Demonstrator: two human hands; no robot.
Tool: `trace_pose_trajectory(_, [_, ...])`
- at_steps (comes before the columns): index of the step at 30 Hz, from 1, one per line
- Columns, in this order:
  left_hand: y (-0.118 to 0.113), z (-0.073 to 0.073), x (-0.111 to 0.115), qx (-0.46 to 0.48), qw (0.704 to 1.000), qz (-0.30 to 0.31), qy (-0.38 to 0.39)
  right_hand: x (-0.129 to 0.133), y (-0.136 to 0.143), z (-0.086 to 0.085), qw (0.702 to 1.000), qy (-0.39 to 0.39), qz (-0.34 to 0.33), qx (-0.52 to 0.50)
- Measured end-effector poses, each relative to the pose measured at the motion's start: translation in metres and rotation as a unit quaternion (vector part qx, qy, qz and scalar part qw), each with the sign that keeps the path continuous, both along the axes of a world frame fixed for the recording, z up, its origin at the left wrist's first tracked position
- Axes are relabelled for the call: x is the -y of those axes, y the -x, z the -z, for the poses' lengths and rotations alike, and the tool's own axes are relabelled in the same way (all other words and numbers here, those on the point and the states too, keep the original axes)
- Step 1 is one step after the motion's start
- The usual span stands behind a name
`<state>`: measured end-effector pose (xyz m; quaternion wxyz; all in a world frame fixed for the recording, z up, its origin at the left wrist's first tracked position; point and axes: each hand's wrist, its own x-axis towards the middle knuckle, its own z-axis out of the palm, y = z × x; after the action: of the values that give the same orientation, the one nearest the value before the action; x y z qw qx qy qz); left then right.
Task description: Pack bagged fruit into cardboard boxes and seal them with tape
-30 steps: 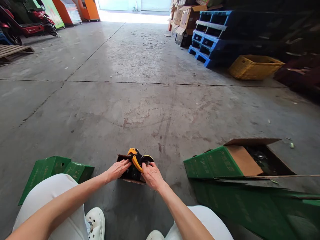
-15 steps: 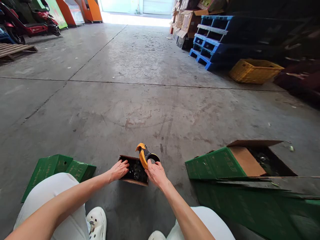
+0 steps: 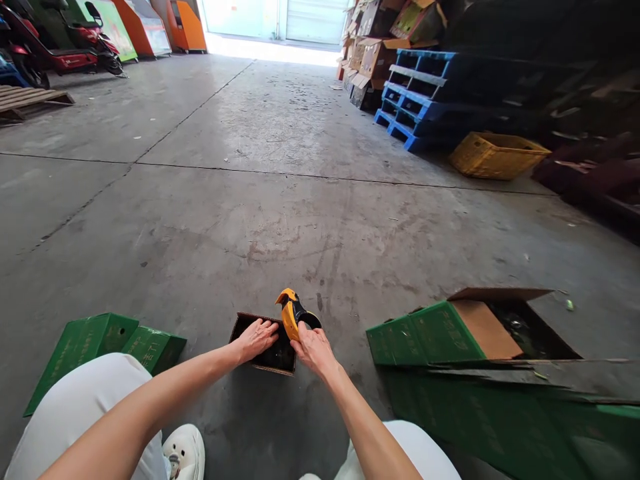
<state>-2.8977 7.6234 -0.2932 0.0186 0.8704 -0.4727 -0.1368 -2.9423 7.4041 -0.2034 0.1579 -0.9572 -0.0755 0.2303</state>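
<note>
A small open cardboard box (image 3: 276, 369) with a dark inside sits on the floor between my feet. My left hand (image 3: 255, 341) reaches over it from the left, fingers stretched out across the opening. Whether those fingertips press on the contents, I cannot tell; the hand hides much of the inside. In my right hand (image 3: 314, 349) is a yellow and black tape dispenser (image 3: 289, 319), gripped at the box's right end with its head pointing up and away from me. Its lower part is covered by my fingers.
Green boxes (image 3: 83, 350) stand by my left knee. To the right, a larger green box (image 3: 430, 337) has its flap up, with shiny dark things inside. Farther off are blue pallets (image 3: 413, 100), a yellow crate (image 3: 495, 157), stacked cartons (image 3: 373, 60) and a red scooter (image 3: 65, 60).
My left hand has moved right, from the box's left edge to over its middle. The shiny clear contents seen before are now mostly hidden. My right hand still holds the tape dispenser.
</note>
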Motion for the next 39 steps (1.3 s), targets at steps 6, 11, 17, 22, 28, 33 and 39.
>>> trace_pose_trajectory(6, [0.001, 0.002, -0.009, 0.000, 1.000, 0.007, -0.003, 0.000, 0.000, -0.005, 1.000, 0.004, 0.015, -0.007])
trace_pose_trajectory(11, [0.000, 0.010, -0.026, -0.029, 0.999, -0.045, 0.007, 0.002, -0.004, -0.011, 0.999, 0.003, 0.028, -0.033])
trace_pose_trajectory(17, [0.001, 0.017, -0.017, -0.010, 0.997, -0.071, 0.001, 0.004, -0.007, -0.016, 0.998, 0.010, 0.044, -0.044])
trace_pose_trajectory(22, [0.008, 0.013, -0.013, 0.010, 0.997, -0.072, 0.001, 0.003, -0.006, -0.016, 0.997, 0.010, 0.053, -0.053])
trace_pose_trajectory(28, [0.008, 0.015, -0.006, 0.030, 0.999, 0.020, -0.003, 0.002, -0.004, -0.012, 0.997, 0.012, 0.056, -0.050])
trace_pose_trajectory(33, [0.002, 0.021, 0.005, 0.040, 0.997, 0.063, -0.014, 0.005, -0.004, -0.008, 0.998, 0.013, 0.055, -0.039])
trace_pose_trajectory(39, [-0.005, 0.035, 0.037, 0.035, 0.989, 0.140, -0.044, 0.010, -0.003, 0.004, 0.998, 0.001, 0.051, -0.023])
